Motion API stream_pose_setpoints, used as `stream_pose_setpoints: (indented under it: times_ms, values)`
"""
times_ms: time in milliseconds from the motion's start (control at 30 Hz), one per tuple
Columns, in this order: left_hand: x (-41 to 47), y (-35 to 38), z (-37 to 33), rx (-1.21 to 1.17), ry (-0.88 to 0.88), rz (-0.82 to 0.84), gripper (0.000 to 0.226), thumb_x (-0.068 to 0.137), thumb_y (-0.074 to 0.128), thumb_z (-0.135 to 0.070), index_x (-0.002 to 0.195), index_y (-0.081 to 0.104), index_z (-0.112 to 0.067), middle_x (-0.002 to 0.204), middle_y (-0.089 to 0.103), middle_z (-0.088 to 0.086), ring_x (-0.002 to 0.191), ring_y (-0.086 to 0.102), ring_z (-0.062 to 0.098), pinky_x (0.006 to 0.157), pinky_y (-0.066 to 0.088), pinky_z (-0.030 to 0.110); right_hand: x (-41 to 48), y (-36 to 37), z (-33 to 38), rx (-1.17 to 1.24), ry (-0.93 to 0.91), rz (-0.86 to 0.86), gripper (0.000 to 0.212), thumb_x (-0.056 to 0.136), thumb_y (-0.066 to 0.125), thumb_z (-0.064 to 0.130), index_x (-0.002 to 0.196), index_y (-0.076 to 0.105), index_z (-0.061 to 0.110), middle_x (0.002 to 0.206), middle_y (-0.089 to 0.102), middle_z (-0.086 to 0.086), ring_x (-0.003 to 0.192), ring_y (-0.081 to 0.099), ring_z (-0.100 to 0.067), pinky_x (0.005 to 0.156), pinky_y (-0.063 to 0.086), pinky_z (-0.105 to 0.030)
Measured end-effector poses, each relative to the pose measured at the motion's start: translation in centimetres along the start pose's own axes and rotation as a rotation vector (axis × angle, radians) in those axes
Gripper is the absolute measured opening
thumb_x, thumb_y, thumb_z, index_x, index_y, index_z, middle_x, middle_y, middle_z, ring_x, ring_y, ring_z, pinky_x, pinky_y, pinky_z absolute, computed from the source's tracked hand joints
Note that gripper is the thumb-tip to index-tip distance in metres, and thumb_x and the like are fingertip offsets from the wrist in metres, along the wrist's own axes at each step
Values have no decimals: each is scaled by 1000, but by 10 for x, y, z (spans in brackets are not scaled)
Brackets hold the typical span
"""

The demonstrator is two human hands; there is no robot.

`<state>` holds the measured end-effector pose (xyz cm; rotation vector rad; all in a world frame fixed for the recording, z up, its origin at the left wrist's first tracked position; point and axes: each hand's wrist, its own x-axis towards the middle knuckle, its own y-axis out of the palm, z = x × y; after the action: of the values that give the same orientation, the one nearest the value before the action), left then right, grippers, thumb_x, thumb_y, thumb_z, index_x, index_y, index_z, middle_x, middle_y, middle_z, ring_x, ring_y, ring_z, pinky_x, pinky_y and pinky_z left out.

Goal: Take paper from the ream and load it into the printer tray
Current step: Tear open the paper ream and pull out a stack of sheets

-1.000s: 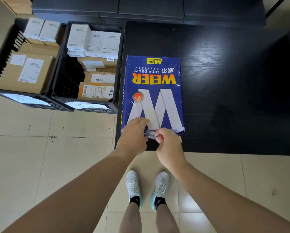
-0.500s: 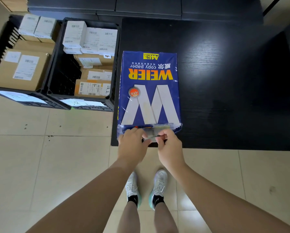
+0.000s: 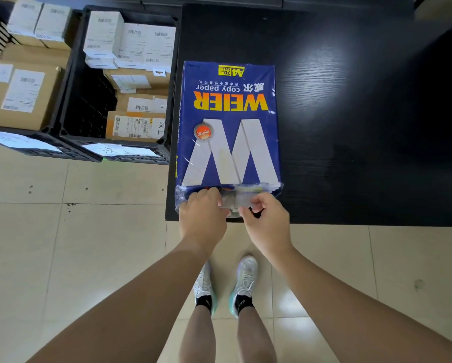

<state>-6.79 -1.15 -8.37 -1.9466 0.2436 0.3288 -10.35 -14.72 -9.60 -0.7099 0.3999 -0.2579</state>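
Counter (image 3: 350,127) bare to the right of ream (image 3: 230,121): open passage there. Left side blocked by black crate (image 3: 88,106) of boxes, just beside the ream. Both hands crowd its near end.

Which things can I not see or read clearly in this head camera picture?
- Torn near end of the blue paper ream, head view: partly covered by the left hand and right hand.
- Printer tray: nowhere in frame.
- Labels on cardboard boxes: too small.

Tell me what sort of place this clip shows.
Probably an office stockroom or mailroom: black plastic crates of labelled cardboard parcels, a blue wrapped ream of copy paper on a black wood-grain table, beige tiled floor.
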Motion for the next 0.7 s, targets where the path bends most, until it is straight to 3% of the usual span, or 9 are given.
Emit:
stream_pose_setpoints:
  times_ms: [67, 200, 333, 400, 467, 567, 700]
  values:
    - [-2, -1, -2, 28, 37, -1, 21, 85, 71, -31, 99, 59, -20, 103, 67, -1, 101, 60, 25, 84, 44, 39, 1, -10, -2, 81, 66, -24, 11, 81, 73, 23, 85, 63, 23, 78, 65, 7, 73, 60, -9, 67, 39, -8]
    - [-7, -5, -4, 62, 108, -28, 30, 85, 72, -30, 107, 55, -18, 105, 62, 0, 103, 57, 25, 83, 42, 38, 2, -24, -3, 183, 194, -140, 5, 85, 69, 22, 89, 68, 20, 74, 68, 5, 69, 63, -10, 71, 46, -21]
    - [-8, -10, -5, 64, 166, -94, 44, 75, 81, -28, 109, 56, -17, 104, 60, 2, 99, 56, 28, 83, 43, 38, 6, -35, 2, 240, 277, -184, 8, 88, 67, 21, 93, 70, 17, 71, 66, 12, 67, 60, 4, 62, 40, -1]
    - [-6, -13, -5, 73, 191, -117, 50, 71, 84, -26, 111, 56, -18, 104, 59, 2, 98, 55, 28, 83, 44, 38, 7, -39, 4, 243, 301, -188, 11, 89, 66, 23, 95, 72, 17, 74, 67, 12, 68, 60, 4, 61, 40, 1]
    - [-3, -16, -5, 99, 206, -121, 58, 69, 85, -27, 118, 56, -19, 108, 58, 3, 100, 54, 28, 85, 44, 39, 10, -41, 5, 235, 324, -194, 15, 89, 65, 26, 96, 73, 16, 80, 70, 9, 73, 63, -2, 66, 41, -4]
    - [0, -20, -7, 130, 220, -100, 62, 73, 82, -29, 127, 53, -22, 115, 54, 2, 106, 51, 27, 91, 40, 38, 19, -42, 8, 251, 372, -208, 21, 90, 62, 29, 87, 76, 13, 75, 71, 6, 77, 66, -13, 77, 51, -26]
    - [0, -23, -9, 129, 216, -79, 61, 77, 80, -31, 131, 53, -24, 119, 53, 1, 111, 49, 26, 94, 36, 37, 29, -43, 10, 216, 397, -237, 24, 88, 63, 29, 81, 77, 10, 74, 74, 0, 78, 68, -21, 75, 50, -29]
